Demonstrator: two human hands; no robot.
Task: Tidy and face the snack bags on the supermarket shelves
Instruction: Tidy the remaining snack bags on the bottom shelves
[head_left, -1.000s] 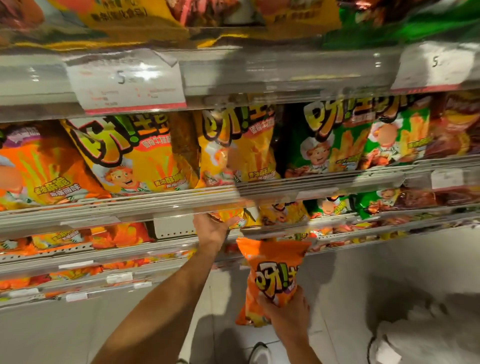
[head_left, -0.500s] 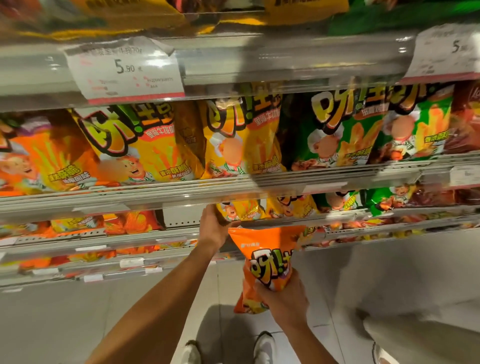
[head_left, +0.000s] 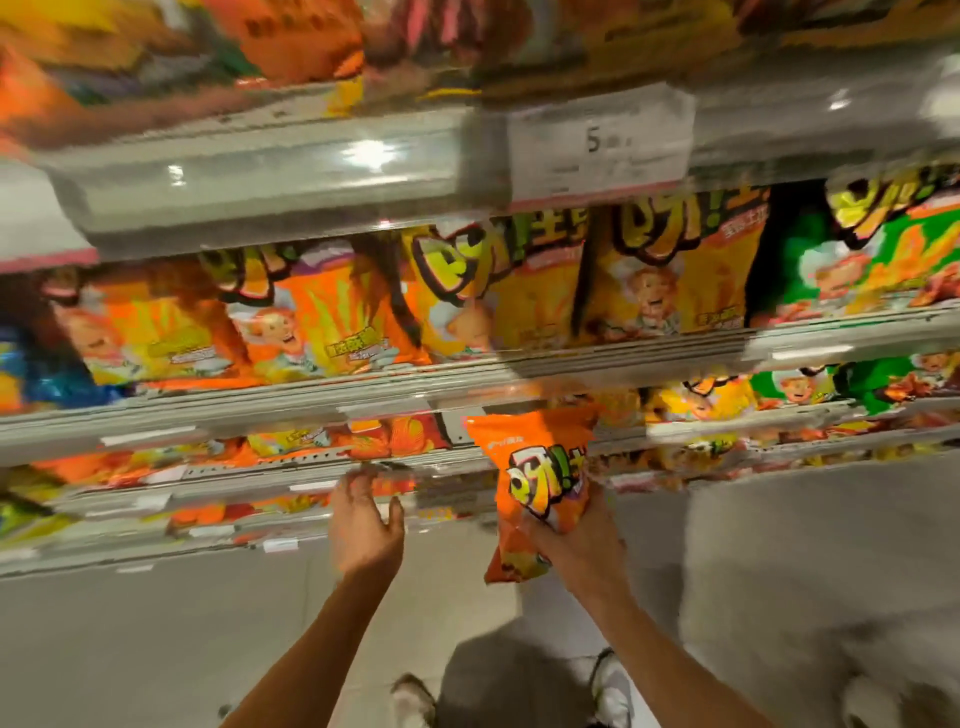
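Observation:
My right hand (head_left: 582, 545) grips an orange snack bag (head_left: 535, 467) by its lower half, holding it upright in front of the lower shelves, its front facing me. My left hand (head_left: 366, 525) hangs free with fingers spread, just in front of a lower shelf edge (head_left: 311, 480), holding nothing. Orange bags (head_left: 317, 322) and yellow bags (head_left: 498, 301) stand in a row on the middle shelf. Green bags (head_left: 883, 260) stand to their right. The picture is blurred by motion.
A price tag (head_left: 597, 143) marked 5 hangs on the upper shelf rail. More orange bags (head_left: 395, 436) lie on the lower shelves. Grey floor (head_left: 156, 649) and my shoes (head_left: 415, 701) are below. A pale blurred shape (head_left: 831, 597) is at the lower right.
The view has swung left, so the shelves shifted right. My left hand has come off the shelf edge and lowered, fingers spread. The right hand still holds the orange bag.

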